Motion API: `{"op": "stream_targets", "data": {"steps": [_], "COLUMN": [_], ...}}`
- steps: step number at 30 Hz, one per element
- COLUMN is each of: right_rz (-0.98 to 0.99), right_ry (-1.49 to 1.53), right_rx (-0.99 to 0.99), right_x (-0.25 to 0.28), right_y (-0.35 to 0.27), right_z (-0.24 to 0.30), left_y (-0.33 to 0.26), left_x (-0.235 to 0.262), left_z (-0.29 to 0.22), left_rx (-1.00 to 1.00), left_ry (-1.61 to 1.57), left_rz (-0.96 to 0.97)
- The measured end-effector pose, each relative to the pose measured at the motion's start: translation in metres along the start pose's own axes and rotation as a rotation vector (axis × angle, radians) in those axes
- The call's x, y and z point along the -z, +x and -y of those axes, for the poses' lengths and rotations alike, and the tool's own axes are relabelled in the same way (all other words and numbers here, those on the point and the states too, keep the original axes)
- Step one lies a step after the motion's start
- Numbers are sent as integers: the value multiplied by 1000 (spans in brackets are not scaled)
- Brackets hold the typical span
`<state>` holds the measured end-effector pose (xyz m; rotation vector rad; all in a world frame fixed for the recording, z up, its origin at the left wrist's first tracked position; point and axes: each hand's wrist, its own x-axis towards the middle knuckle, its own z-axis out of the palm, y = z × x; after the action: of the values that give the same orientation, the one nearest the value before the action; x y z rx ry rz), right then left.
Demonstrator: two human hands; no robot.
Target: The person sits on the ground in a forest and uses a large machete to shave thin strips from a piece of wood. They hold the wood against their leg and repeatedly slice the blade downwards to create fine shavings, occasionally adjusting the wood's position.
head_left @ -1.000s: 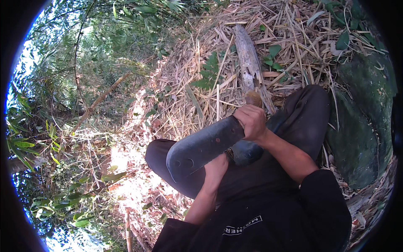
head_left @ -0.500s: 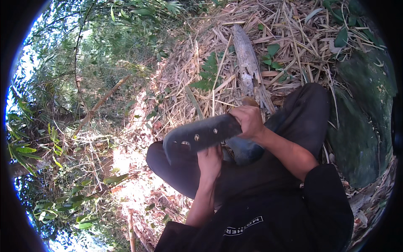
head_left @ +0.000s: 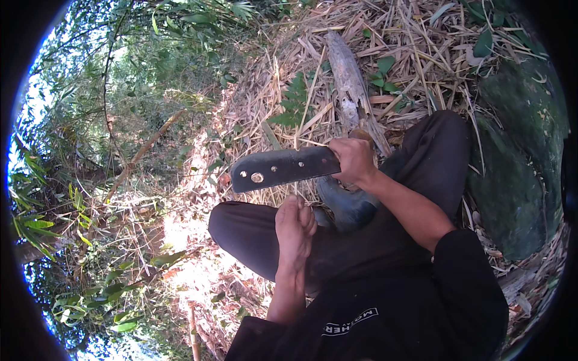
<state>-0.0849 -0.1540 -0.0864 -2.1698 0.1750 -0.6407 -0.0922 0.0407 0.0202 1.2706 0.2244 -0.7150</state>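
I see the broad dark blade (head_left: 283, 168) of a heavy chopping knife held level in front of me, flat side up toward the camera, with a few round holes near its blunt far end. It hangs in the air above my knees, pointing to my left, over the dry straw-covered ground (head_left: 421, 54). My right hand (head_left: 354, 159) has its grip clamped on the handle, fingers wrapped tight so that the handle itself is almost wholly hidden. My left hand (head_left: 295, 231) sits just below the blade without touching it, resting on my dark trouser leg (head_left: 253, 231); its fingers lie together, stretched out and holding nothing. Just beside the right wrist, lower down, a dark rubber boot (head_left: 346, 204) shows between my legs. Beyond the right hand a grey, weathered piece of wood (head_left: 348, 78) lies on the straw, running away from me. To my right stands a large mossy rock (head_left: 512, 180). Green leaves and thin stems (head_left: 120, 120) fill the left side.
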Motion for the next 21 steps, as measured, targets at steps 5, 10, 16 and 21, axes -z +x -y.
{"op": "stream_targets", "data": {"steps": [5,10,16,21], "right_rz": [-76,-9,-57,18], "right_ry": [57,-3,-115,637], "right_rx": [216,50,-306,-712], "right_x": [-5,-11,-9,-2], "right_y": [-4,-6,16,27], "right_z": [5,-3,-28,-20], "left_y": [-6,-8,-34,-38], "left_x": [-1,3,-9,-2], "left_z": [2,3,0,-3], "left_rx": [-59,-52,-51,-41], "left_ry": [38,66,110,112], "left_rz": [-4,-47,20,47]}}
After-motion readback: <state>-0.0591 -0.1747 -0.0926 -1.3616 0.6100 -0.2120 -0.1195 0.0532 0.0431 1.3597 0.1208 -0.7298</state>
